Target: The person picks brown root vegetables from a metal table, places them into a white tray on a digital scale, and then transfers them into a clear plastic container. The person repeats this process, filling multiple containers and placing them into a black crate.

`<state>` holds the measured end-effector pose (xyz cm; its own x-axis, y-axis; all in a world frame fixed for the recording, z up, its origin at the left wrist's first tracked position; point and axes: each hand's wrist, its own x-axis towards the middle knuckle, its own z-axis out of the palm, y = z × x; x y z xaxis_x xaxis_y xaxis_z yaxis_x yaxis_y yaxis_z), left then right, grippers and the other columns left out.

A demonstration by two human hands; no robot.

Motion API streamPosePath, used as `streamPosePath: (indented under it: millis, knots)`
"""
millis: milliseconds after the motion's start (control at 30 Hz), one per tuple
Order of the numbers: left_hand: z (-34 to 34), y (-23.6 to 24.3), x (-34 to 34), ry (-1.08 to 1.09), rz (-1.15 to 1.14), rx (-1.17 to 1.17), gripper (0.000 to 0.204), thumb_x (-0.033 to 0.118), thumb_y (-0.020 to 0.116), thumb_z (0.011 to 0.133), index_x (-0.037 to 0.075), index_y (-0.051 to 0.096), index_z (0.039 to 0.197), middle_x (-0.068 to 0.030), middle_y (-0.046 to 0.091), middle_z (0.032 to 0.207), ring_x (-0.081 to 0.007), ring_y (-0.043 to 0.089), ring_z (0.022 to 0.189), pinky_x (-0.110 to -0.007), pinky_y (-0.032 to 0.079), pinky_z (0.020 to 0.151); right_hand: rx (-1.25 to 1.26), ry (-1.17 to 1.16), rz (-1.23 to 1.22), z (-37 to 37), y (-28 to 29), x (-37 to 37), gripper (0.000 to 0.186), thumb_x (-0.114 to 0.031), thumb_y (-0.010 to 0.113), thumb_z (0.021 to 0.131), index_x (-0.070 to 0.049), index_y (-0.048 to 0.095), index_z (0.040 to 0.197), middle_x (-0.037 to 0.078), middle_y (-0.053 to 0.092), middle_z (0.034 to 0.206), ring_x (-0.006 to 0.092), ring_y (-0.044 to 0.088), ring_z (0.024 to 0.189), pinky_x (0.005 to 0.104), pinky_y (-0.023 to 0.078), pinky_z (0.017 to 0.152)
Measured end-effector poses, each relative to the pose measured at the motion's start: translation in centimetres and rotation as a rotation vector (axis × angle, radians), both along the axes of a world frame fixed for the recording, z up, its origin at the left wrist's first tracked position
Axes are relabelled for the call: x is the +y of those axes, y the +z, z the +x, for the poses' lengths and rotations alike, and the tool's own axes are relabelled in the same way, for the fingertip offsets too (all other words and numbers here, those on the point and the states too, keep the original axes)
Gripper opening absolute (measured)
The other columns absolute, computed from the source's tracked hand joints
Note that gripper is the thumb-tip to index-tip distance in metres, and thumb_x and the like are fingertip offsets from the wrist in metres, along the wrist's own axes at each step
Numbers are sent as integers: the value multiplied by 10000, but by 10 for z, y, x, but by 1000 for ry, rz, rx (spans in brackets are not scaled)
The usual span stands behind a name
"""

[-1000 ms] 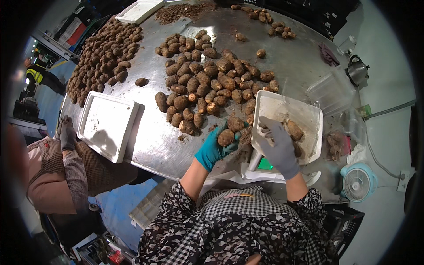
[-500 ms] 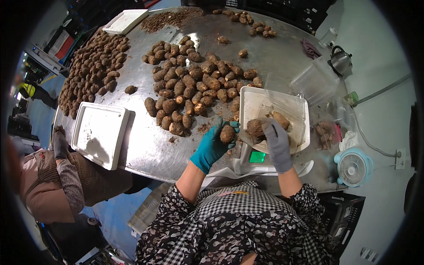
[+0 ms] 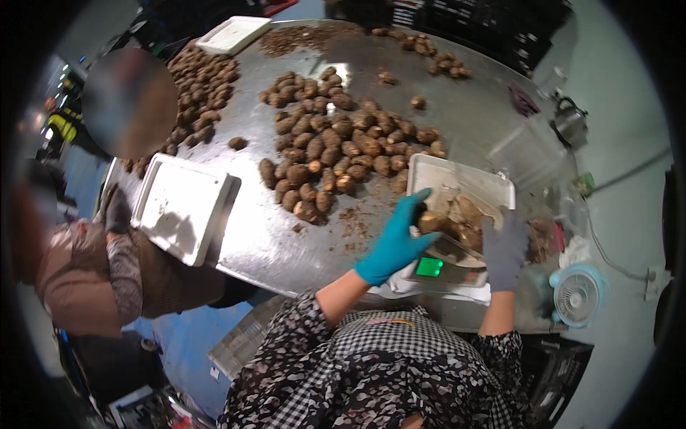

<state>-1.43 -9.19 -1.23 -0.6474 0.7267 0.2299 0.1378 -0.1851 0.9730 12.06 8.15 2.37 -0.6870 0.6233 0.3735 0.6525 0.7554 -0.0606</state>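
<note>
Tubers [image 3: 468,212]: a few, brown and rough, lie together inside a white tray [image 3: 426,170]; exact count not possible, since gloves and blur cover part of them. Tray is at the near right of the metal table [image 3: 286,252], by a scale with a lit green display [image 3: 429,267]. Whether the scale bears the full tray cannot be told.

Left hand [image 3: 393,247], teal glove: at the tray's left side, thumb and fingers apart and curved about the nearest tuber. Contact, and so any hold, uncertain.

Right hand [image 3: 504,250], grey glove: at the tray's right near corner. Fingers blurred; cannot tell how far closed, or on what.

Extent: a small share is in the tray. By far the larger share lies outside it, judged by eye: a central heap [image 3: 329,139] just beyond, and a second heap [image 3: 207,86] at far left. One lone tuber [image 3: 237,144] sits between heaps.

Further out: another white tray [image 3: 179,204] at left, near a co-worker's gloved hand [image 3: 116,212]; a small blue fan [image 3: 577,297] at right.
</note>
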Motion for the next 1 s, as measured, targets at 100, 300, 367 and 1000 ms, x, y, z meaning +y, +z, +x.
streamPosePath:
  millis: [100, 300, 367, 1000]
  knots:
    - [-4, 3, 24, 46, 13, 226, 578, 66, 711, 750, 69, 449, 1266, -144, 506, 1175, -291, 520, 1098, -372, 438, 920, 371, 259, -128, -19, 7, -16, 320, -182, 624, 819, -23, 563, 1090, 171, 551, 1077, 331, 508, 1027, 401, 411, 880]
    - [-37, -21, 18, 386, -269, 678, 398, 163, 638, 794, 108, 534, 1174, -179, 498, 1191, -379, 456, 1094, -460, 367, 895, 451, 269, -305, -22, 5, -20, 281, -78, 588, 829, 7, 574, 1096, 159, 572, 1112, 297, 537, 1051, 370, 406, 930]
    - [-67, -32, 2, 655, -411, 707, 468, 146, 633, 792, 124, 498, 1239, -213, 463, 1221, -396, 440, 1119, -486, 357, 910, 470, 226, -310, -2, -5, -1, 250, -71, 550, 857, 18, 578, 1089, 156, 579, 1105, 277, 543, 1040, 352, 410, 924]
    - [-97, -57, -31, 227, -176, -441, 493, 466, 625, 840, 35, 496, 1041, -113, 588, 1012, -164, 555, 914, -322, 465, 745, 289, 723, -529, -66, -3, -74, 481, -77, 611, 795, -5, 477, 1251, 188, 508, 1206, 349, 485, 1113, 414, 388, 942]
